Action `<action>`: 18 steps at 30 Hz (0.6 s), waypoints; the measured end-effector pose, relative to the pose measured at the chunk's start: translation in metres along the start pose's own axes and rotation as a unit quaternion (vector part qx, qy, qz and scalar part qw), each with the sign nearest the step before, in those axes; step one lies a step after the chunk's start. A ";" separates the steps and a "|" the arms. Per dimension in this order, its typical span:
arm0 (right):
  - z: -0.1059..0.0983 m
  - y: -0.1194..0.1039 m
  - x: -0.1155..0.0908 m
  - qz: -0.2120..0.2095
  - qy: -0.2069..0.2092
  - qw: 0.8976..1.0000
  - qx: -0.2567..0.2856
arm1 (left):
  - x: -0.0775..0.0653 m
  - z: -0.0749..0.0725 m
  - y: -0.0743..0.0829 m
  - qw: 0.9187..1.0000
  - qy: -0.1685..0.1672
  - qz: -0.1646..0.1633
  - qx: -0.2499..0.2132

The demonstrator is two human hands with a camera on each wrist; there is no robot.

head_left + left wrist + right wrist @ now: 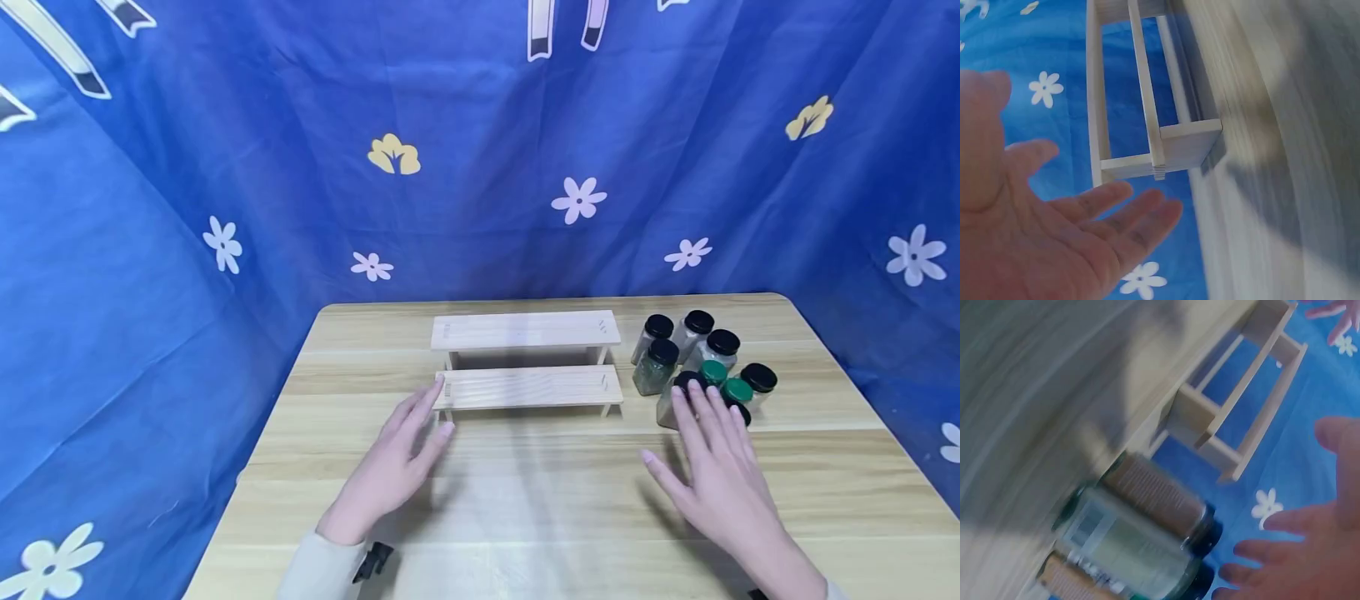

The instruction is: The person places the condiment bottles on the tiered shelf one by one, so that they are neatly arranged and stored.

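The fingers (423,412) of my left hand (386,475) are apart and nearly straight, my thumb stretched away from the index. That index fingertip reaches the left end of a stepped wooden rack (528,331); whether it touches the wood, I cannot tell. My right hand (722,493) is held palm down, its fingers spread, the thumb well out to the side. Its fingertips overlap the near edge of a group of jars (648,379) in the head view, and I cannot make out whether they rest on the lids.

The rack stands level on the bench (540,517), a little beyond my hands and between them: a lower front board (532,388) toward me, a higher back board behind it, each on short legs. The jars stand upright just to the right of the rack, close together. I count nine lids, seven black and two green, with one black lid (738,412) partly behind my fingers. The jars are clear, and in the right wrist view some carry printed labels too blurred to read.

A pale sleeve (318,571) covers my left wrist, with a small black piece (372,562) beside it. Past the bench hangs a blue cloth (480,225) with white flowers and yellow tree shapes, at the back and both sides.
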State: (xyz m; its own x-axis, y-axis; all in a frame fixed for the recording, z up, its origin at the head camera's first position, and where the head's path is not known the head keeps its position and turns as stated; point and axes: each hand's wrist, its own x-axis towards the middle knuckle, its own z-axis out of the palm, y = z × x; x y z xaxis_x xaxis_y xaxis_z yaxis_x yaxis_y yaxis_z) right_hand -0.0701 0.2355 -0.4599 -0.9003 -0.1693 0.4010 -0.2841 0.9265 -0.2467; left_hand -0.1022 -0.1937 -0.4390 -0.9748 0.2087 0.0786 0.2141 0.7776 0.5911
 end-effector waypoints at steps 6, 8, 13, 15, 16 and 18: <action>-0.007 0.021 0.001 0.050 0.063 0.996 0.039 | 0.010 0.002 -0.011 0.993 -0.011 -0.047 -0.108; -0.009 0.027 0.000 0.077 0.071 0.993 0.049 | 0.012 0.003 -0.015 0.989 -0.012 -0.064 -0.135; -0.012 0.041 0.000 0.129 0.074 0.987 0.057 | 0.022 0.006 -0.022 0.977 -0.013 -0.086 -0.196; -0.013 0.045 -0.001 0.140 0.073 0.986 0.056 | 0.027 0.008 -0.025 0.972 -0.014 -0.087 -0.220; -0.014 0.047 -0.001 0.146 0.073 0.985 0.055 | 0.029 0.009 -0.027 0.969 -0.014 -0.088 -0.229; -0.014 0.050 -0.001 0.156 0.070 0.984 0.054 | 0.033 0.011 -0.029 0.965 -0.011 -0.093 -0.243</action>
State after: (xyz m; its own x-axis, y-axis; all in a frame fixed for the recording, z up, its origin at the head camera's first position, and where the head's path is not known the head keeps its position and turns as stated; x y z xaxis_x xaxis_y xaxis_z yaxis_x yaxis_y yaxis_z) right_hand -0.0787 0.2866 -0.4604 -0.8975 0.1723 0.4060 -0.0416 0.8834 -0.4667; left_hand -0.1400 -0.2028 -0.4626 -0.9908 0.1094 -0.0796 -0.0245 0.4332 0.9010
